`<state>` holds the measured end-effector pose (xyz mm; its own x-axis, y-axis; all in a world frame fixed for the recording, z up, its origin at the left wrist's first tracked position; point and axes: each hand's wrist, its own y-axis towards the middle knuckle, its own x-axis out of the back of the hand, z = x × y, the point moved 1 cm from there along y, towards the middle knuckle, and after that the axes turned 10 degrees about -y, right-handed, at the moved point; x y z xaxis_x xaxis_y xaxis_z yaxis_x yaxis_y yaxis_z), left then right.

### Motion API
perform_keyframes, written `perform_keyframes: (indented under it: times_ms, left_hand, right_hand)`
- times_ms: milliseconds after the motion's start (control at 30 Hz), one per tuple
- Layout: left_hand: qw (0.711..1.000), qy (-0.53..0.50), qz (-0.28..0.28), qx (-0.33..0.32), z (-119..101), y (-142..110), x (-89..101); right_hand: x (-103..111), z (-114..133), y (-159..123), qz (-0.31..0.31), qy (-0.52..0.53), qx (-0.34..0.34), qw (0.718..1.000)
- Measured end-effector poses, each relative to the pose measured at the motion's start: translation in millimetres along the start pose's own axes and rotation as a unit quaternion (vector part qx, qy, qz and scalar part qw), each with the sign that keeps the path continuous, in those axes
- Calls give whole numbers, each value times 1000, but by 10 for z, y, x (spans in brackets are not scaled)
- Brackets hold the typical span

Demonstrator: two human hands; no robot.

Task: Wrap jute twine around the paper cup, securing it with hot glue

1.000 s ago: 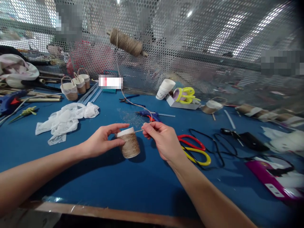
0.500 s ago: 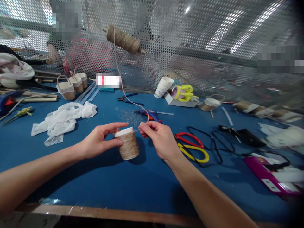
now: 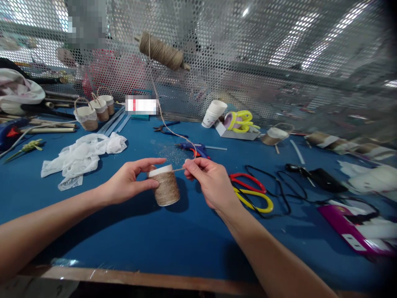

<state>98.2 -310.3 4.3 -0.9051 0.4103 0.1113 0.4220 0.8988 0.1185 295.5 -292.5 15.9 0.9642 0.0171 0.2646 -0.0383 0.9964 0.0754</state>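
Note:
A paper cup wrapped in brown twine (image 3: 166,188) is held just above the blue table (image 3: 155,240). My left hand (image 3: 128,182) grips it from the left, thumb on its side and forefinger over the white rim. My right hand (image 3: 209,182) pinches the twine strand (image 3: 173,134) right beside the cup's rim. The strand loops up to a twine spool (image 3: 161,51) hung on the perforated screen.
Red and yellow scissors (image 3: 251,192) lie right of my hand, with black cables (image 3: 279,186) and a purple tool (image 3: 347,229) beyond. A blue glue gun (image 3: 194,149), white cloth (image 3: 83,155), finished small baskets (image 3: 91,109), white cups (image 3: 214,112); a person sits behind the screen.
The cup and both hands have risen slightly and shifted a little; the cup is tilted a bit more. The grip on cup and twine is unchanged.

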Motion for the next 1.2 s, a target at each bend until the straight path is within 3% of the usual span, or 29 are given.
perform_keyframes:
  times_ms: [533,1200]
  left_hand:
    - [1000,15,-4,0,-12,17,12]
    - [998,-51,10,-22,-20,-50,-2]
  right_hand:
    - [-6,-18,1,0,-18,9,1000]
    - [-103,-106,-25,65,-2,-4,998]
